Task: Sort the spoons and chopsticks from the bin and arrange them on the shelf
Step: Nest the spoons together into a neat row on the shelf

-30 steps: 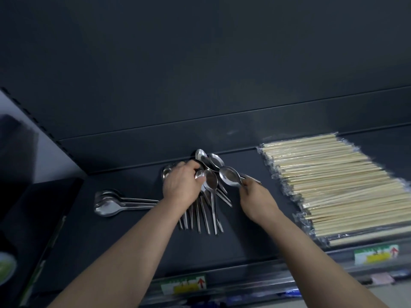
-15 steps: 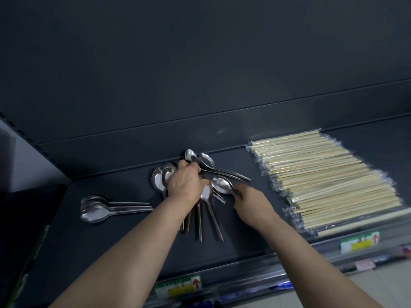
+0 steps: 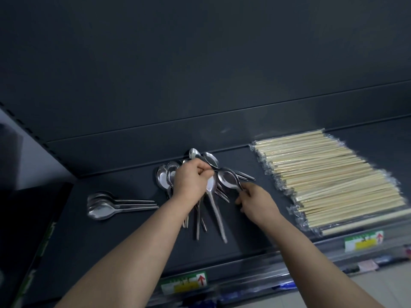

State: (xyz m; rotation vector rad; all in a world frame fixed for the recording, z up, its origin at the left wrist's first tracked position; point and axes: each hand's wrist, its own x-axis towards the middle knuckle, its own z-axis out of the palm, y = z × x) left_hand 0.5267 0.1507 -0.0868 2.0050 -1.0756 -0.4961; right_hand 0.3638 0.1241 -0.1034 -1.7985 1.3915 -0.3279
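My left hand (image 3: 191, 182) curls tight around the pile of spoons (image 3: 164, 177) on the shelf (image 3: 133, 241), while my right hand (image 3: 255, 204) pinches one spoon (image 3: 228, 178) by its handle, near the chopsticks (image 3: 333, 181).

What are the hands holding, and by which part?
The right hand pinches a spoon by its handle; the left hand grips piled spoons near their bowls.

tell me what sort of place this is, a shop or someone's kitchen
Most likely a shop: a dark metal display shelf with price labels clipped along its front rail, stocked with plastic-wrapped chopsticks and loose steel spoons.
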